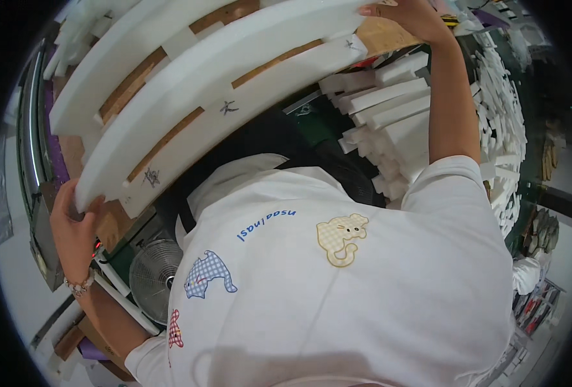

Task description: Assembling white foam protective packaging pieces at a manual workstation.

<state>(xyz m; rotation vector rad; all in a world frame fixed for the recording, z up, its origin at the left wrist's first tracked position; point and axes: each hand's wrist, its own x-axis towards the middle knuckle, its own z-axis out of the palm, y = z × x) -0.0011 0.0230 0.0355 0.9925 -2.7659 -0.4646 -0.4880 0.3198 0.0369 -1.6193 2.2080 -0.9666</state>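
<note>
Rail (34,116) of bright metal stands at far left, beside the counter (386,35). Next comes the left hand (72,218), closed on the near left end of the strip (234,48), fingers outside and thumb inside. The fan (154,271) stands low, just right of the left forearm. The far strip (108,68) lies beyond the held one, with brown gaps between them.

The strip, white and long, extends across the counter from hand to hand. On its near side runs the marked strip (192,145); two narrow slots separate them. Whether the two are bonded cannot be determined.

At the right end, the right hand (407,16) touches the strip with a fingertip; the frame cuts the hand off, so its grip cannot be confirmed. Right of centre lie stacked blocks (395,106), then a loose pile (502,129).

The step in hand appears to be positioning the strip. The next move calls for equal support at both ends and level control, to avoid twist.
</note>
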